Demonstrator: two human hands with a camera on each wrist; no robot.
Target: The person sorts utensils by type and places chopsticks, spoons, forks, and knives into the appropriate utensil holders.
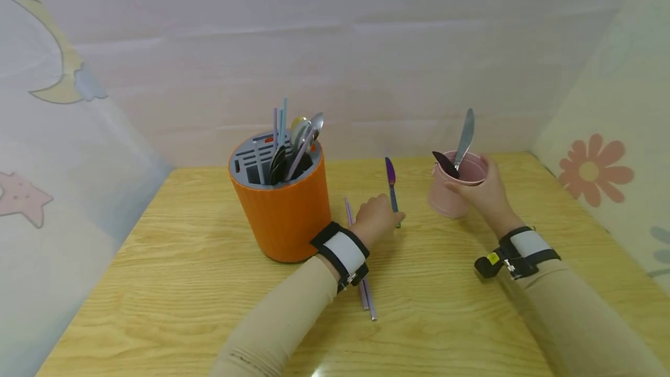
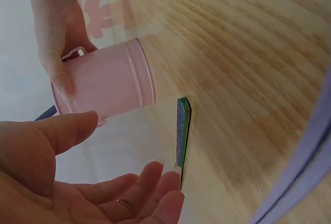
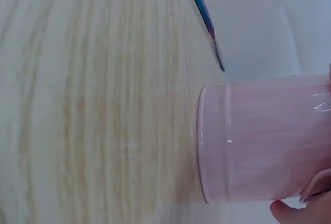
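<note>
The purple knife [image 1: 391, 186] is lying on the counter [image 1: 209, 284] between the orange holder [image 1: 280, 205] and the pink cup [image 1: 454, 191]; the left hand [image 1: 378, 219] is reaching its relaxed fingers [image 2: 155, 182] to the handle, not yet grasping it. The right hand [image 1: 484, 191] is gripping the cup, already holding a silver knife [image 1: 463, 138] and a dark utensil. Two lilac chopsticks [image 1: 361, 272] are lying under the left wrist, seemingly left to sort. Pale curtains are enclosing the wooden counter
</note>
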